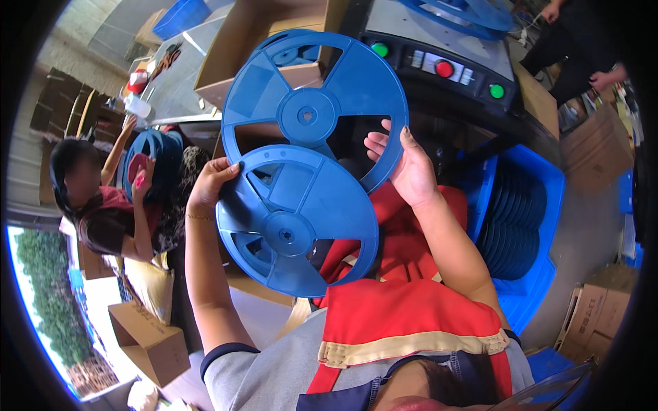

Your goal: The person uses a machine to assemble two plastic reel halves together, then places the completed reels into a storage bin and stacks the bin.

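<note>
Two large blue plastic reels overlap in front of me. My left hand [211, 181] pinches the upper left rim of the lower reel [332, 198], thumb on its face. This reel lies in front of the bottom part of the upper reel [367, 79]. My right hand [411, 164] is at the right rim of the upper reel, its fingers curled in at the window and its thumb outside the rim. Both reels show a round hub and wide cut-out windows. The far sides of the reels are hidden.
A control panel [439, 66] with green and red buttons stands ahead. A cardboard box [223, 89] sits behind the reels. At my right is a blue crate [548, 164] of stacked dark reels [510, 226]. A co-worker [113, 212] handles reels at left; another person stands far right.
</note>
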A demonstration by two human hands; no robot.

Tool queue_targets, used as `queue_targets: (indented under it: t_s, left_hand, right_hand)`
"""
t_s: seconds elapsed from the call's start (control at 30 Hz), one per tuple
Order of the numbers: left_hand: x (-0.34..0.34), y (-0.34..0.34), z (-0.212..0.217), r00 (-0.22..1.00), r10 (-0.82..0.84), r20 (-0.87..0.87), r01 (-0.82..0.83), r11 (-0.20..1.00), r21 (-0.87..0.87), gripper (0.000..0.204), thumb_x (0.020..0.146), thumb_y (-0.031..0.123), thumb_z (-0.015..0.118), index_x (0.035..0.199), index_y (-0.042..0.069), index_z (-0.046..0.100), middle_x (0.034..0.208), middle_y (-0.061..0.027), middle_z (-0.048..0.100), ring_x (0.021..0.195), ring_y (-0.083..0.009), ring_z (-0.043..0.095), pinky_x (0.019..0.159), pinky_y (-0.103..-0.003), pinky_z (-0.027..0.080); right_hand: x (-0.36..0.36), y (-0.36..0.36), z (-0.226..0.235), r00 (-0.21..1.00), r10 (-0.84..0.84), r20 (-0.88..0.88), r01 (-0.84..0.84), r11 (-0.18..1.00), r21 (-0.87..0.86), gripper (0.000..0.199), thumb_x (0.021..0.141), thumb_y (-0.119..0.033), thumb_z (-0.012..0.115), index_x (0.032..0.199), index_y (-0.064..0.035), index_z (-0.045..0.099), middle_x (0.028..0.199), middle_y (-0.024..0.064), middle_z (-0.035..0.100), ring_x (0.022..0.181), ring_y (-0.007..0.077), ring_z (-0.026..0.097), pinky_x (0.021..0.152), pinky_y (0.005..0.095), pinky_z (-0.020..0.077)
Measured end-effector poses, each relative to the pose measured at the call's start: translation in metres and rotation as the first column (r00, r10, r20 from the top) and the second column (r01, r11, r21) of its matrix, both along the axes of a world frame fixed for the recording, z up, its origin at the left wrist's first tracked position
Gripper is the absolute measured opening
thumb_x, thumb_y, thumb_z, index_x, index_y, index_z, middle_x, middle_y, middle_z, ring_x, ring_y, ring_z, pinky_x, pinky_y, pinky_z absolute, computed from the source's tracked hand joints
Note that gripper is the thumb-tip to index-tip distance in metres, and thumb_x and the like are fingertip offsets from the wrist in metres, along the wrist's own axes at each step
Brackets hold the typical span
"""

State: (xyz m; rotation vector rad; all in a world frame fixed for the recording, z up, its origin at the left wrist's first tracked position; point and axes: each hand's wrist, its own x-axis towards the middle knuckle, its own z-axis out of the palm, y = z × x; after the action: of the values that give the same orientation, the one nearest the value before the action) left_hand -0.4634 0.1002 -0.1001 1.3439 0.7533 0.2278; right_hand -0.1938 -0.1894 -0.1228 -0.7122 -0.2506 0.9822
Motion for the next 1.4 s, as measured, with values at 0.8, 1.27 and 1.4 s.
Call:
queue_targets:
  t_s: [0.8,1.27,1.4]
  left_hand:
    - [-0.044,0.029,-0.072,0.985,0.166,0.055,-0.152,0.968,-0.201,0.016,0.090,0.019,0.061,0.099,0.006,0.064,0.088,-0.0030,0.068,0.077,-0.0129,0.065,0.074,-0.026,0.053]
    - [0.016,-0.019,-0.173,0.969,0.189,-0.157,-0.207,0.973,-0.101,0.030,0.090,0.022,0.064,0.112,0.001,0.065,0.096,-0.0012,0.067,0.084,-0.0116,0.061,0.078,-0.027,0.049]
    - [0.031,-0.018,-0.219,0.968,0.154,-0.199,-0.095,0.955,0.280,0.031,0.090,0.019,0.064,0.112,-0.003,0.065,0.100,-0.0059,0.068,0.086,-0.0120,0.062,0.078,-0.026,0.050]
  right_hand:
    - [0.000,-0.186,-0.032,0.704,-0.706,-0.073,0.707,0.707,-0.026,0.041,0.098,-0.040,0.047,0.129,-0.0133,0.049,0.078,-0.0005,0.047,0.063,0.0085,0.041,0.059,0.0235,0.0386]
    - [-0.065,-0.342,-0.175,0.879,-0.130,0.459,0.470,0.411,-0.782,0.064,0.087,-0.031,0.069,0.134,-0.0010,0.039,0.116,0.0128,0.053,0.106,0.0233,0.055,0.090,0.0329,0.0462]
    - [-0.011,-0.282,-0.103,0.056,0.787,0.614,0.797,0.335,-0.503,0.105,0.059,-0.028,0.087,0.144,-0.0119,0.028,0.148,0.0232,0.023,0.135,0.0413,0.027,0.107,0.0508,0.0288]
